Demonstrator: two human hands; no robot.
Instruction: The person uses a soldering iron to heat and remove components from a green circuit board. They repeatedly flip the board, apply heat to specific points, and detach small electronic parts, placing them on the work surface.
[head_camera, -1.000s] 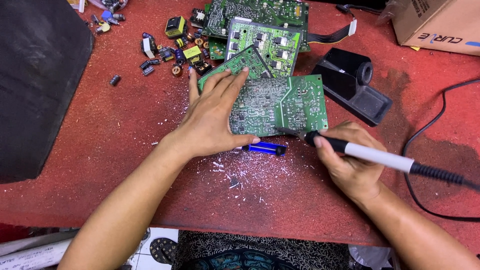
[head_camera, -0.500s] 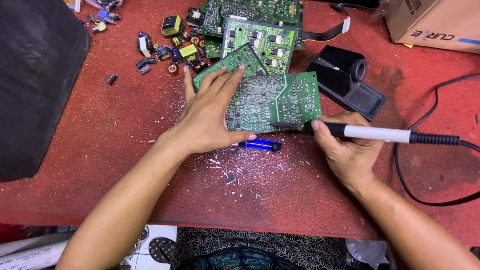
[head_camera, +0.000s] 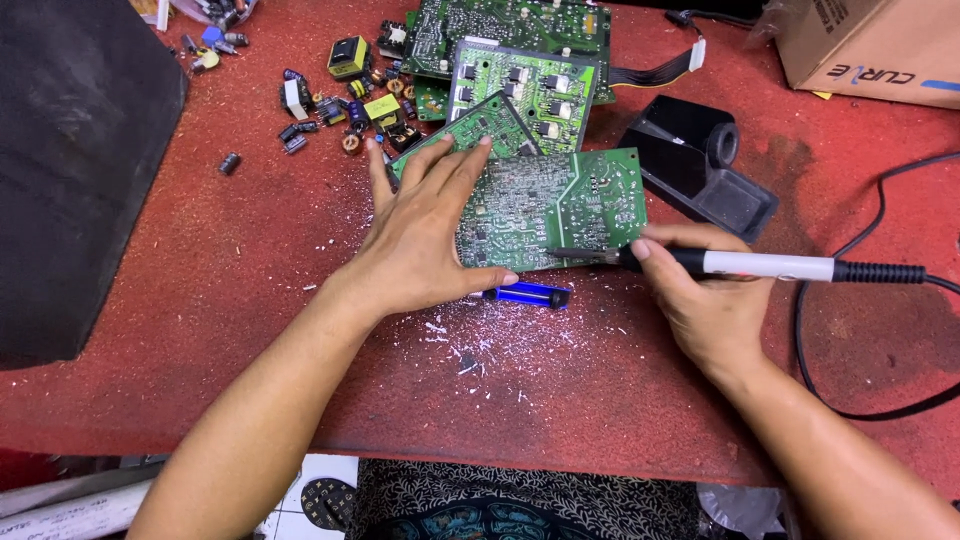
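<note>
Circuit board (head_camera: 560, 205), green and lying solder side up, sits just above the middle of the head view on a red work surface (head_camera: 250, 270) speckled with white flecks. The left hand (head_camera: 425, 235) lies flat on the board's left half, fingers spread and stretched toward 12 o'clock, thumb tip at the board's lower edge; it presses down and grips nothing. At 3 o'clock from the board, the right hand (head_camera: 705, 305) has its fingers curled around a soldering iron (head_camera: 760, 265) with a white barrel and black grip, held nearly level, its metal tip pointing toward 9 o'clock and meeting the board's lower edge. The iron's black cable (head_camera: 880, 215) loops off toward the right edge. Just below the board, at 6 o'clock from it, a blue pen-like tool (head_camera: 530, 294) lies on the surface, close to the left thumb. At 12 o'clock from the board, further green circuit boards (head_camera: 525, 85) are stacked and overlapping. At 10 o'clock, loose electronic components (head_camera: 345, 100) are scattered. At 2 o'clock stands a black soldering iron stand (head_camera: 700, 165), and beyond it a cardboard box (head_camera: 860, 45) at the top right corner. A dark grey mat (head_camera: 75, 160) covers the left side.
</note>
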